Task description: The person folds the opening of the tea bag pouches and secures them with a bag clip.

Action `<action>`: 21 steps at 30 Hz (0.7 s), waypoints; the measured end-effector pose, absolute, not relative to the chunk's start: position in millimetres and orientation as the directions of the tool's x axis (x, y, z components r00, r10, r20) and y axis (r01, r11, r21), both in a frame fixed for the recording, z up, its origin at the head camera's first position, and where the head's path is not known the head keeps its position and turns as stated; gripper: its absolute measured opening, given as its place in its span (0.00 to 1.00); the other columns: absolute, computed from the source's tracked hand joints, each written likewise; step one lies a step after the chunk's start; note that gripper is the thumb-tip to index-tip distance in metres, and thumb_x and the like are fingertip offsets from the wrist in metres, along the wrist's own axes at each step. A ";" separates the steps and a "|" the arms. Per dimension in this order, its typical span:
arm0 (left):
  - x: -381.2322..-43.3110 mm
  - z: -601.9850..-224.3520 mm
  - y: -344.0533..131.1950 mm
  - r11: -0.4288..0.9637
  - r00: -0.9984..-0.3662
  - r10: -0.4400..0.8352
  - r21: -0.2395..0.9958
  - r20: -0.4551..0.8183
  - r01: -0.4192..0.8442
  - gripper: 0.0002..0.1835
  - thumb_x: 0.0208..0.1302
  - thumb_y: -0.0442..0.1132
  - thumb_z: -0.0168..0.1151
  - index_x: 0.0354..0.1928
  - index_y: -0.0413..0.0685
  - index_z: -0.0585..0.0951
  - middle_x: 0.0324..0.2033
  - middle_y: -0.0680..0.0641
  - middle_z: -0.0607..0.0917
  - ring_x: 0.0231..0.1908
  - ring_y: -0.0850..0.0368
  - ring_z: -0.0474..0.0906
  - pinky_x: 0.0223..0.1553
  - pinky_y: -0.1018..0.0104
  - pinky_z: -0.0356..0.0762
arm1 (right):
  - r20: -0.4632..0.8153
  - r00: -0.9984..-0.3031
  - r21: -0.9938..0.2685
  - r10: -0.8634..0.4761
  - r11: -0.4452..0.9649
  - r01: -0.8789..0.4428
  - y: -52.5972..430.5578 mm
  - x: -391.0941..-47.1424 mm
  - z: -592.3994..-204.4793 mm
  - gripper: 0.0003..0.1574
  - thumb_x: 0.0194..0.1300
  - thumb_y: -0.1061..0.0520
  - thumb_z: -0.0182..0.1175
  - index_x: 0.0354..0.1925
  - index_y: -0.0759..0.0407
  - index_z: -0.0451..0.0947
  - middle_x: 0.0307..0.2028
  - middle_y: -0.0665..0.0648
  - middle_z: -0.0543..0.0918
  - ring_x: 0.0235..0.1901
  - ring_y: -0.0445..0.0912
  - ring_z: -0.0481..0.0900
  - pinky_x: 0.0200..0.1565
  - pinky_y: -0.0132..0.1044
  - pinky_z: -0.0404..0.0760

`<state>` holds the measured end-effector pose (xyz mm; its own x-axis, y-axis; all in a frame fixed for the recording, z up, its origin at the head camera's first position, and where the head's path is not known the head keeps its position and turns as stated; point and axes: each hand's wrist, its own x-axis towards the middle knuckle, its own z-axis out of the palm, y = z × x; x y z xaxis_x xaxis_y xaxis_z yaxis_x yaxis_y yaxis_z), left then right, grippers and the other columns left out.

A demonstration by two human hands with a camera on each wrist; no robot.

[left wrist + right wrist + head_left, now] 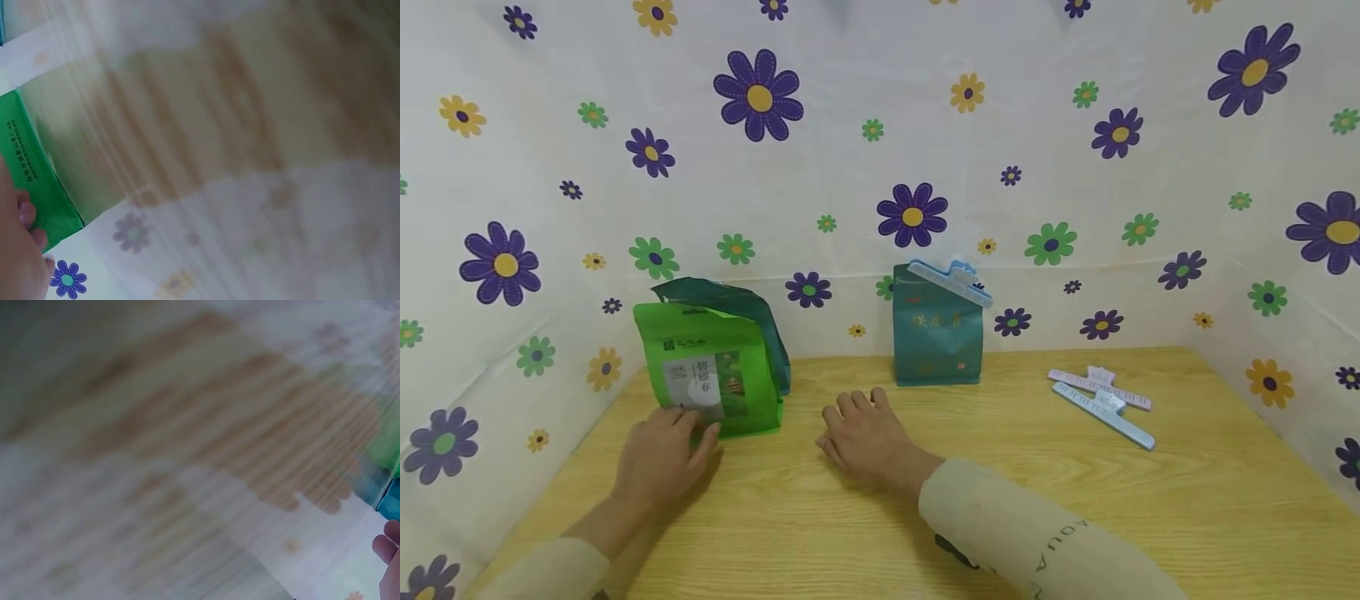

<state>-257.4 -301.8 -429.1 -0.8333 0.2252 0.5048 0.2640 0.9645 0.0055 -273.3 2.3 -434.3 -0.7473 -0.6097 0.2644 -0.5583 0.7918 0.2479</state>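
Where our left hand [662, 457] rests: Biluochun tea pouch [718, 367], fingers loose, likely steadying it
Right hand [867, 437]: relaxed, empty, right of pouch

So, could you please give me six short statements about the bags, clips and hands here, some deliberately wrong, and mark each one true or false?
1. The left hand is at the lower front of the green bag. True.
2. A blue clip sits slanted across the top of the teal bag. True.
3. The teal bag lies flat. False: it stands upright.
4. The dark bag is in front of the green bag. False: the dark bag is behind it.
5. A pink clip lies on the table. True.
6. The right hand touches the pink clip. False: the right hand is well apart from it.
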 end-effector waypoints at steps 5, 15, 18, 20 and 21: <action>-257.5 -424.5 -309.4 0.998 -0.900 0.034 0.039 0.435 0.057 0.36 0.70 0.67 0.47 0.32 0.37 0.80 0.34 0.34 0.83 0.39 0.35 0.75 0.39 0.39 0.67 | 0.254 -0.753 0.252 -0.606 0.794 -0.554 2.3 -276.0 -433.8 0.23 0.79 0.36 0.37 0.49 0.48 0.71 0.43 0.50 0.73 0.46 0.47 0.71 0.53 0.48 0.65; -254.6 -431.5 -327.7 0.986 -0.935 -0.066 0.168 0.350 -0.007 0.37 0.74 0.59 0.43 0.54 0.23 0.68 0.46 0.24 0.75 0.45 0.29 0.68 0.42 0.35 0.64 | 0.244 -0.752 0.246 -0.613 0.789 -0.563 -2.9 -266.4 -431.5 0.23 0.79 0.37 0.36 0.46 0.49 0.71 0.42 0.50 0.72 0.44 0.46 0.70 0.51 0.46 0.62; -259.8 -435.4 -326.7 0.985 -0.933 -0.046 0.172 0.357 0.017 0.29 0.72 0.50 0.47 0.50 0.23 0.68 0.43 0.25 0.75 0.43 0.30 0.69 0.42 0.36 0.66 | 0.218 -0.756 0.230 -0.617 0.785 -0.575 0.3 -267.0 -433.2 0.24 0.79 0.37 0.36 0.47 0.49 0.71 0.42 0.50 0.72 0.45 0.47 0.70 0.51 0.46 0.63; -265.8 -432.8 -326.1 0.984 -0.922 -0.031 0.175 0.387 0.040 0.23 0.69 0.44 0.48 0.46 0.23 0.68 0.39 0.26 0.75 0.41 0.31 0.69 0.39 0.38 0.66 | 0.227 -0.752 0.237 -0.618 0.784 -0.573 1.4 -272.0 -431.4 0.23 0.79 0.37 0.36 0.47 0.49 0.71 0.42 0.50 0.72 0.45 0.47 0.70 0.51 0.46 0.63; -269.7 -430.0 -326.1 0.983 -0.914 -0.027 0.177 0.405 0.049 0.21 0.69 0.42 0.48 0.45 0.23 0.67 0.37 0.27 0.74 0.40 0.32 0.69 0.39 0.39 0.66 | 0.239 -0.751 0.244 -0.616 0.786 -0.568 1.5 -275.6 -429.1 0.23 0.79 0.37 0.37 0.47 0.49 0.71 0.42 0.50 0.72 0.45 0.47 0.70 0.51 0.46 0.62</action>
<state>-269.7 -326.1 -430.0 -0.9140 -0.0274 0.4048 0.0490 0.9829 0.1773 -275.6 1.5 -429.1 -0.7507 -0.6160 0.2386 -0.5675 0.7862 0.2444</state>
